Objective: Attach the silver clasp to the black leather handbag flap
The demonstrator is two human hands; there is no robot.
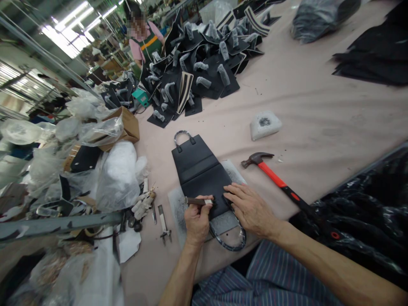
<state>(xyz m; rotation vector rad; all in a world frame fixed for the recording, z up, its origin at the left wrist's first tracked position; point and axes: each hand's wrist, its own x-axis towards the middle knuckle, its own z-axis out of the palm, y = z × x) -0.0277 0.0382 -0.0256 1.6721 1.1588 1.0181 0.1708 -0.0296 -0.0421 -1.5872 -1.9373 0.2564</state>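
Note:
A black bag body (pixel 198 163) lies unfolded before me, with one plastic-wrapped handle (pixel 184 132) at its far end and another (pixel 234 247) at the near end. My left hand (pixel 196 223) is closed around a short brown rod-shaped tool (pixel 196 201) with a white band, its tip at the bag's near left part. What the tip touches is hidden. My right hand (pixel 250 209) lies with fingers stretched on the bag's right edge, beside the near handle. Under the bag is a grey speckled slab (pixel 179 212). To the right rests a claw hammer (pixel 272 173) with a red and black grip.
A whitish block with a dark patch (pixel 266 124) sits beyond the hammer. Many black bag pieces (pixel 197 63) are heaped at the back, near a person (pixel 146 40). Loose hand tools (pixel 163 225) and plastic bags (pixel 116 176) lie left; black sheets (pixel 376 53) are far right.

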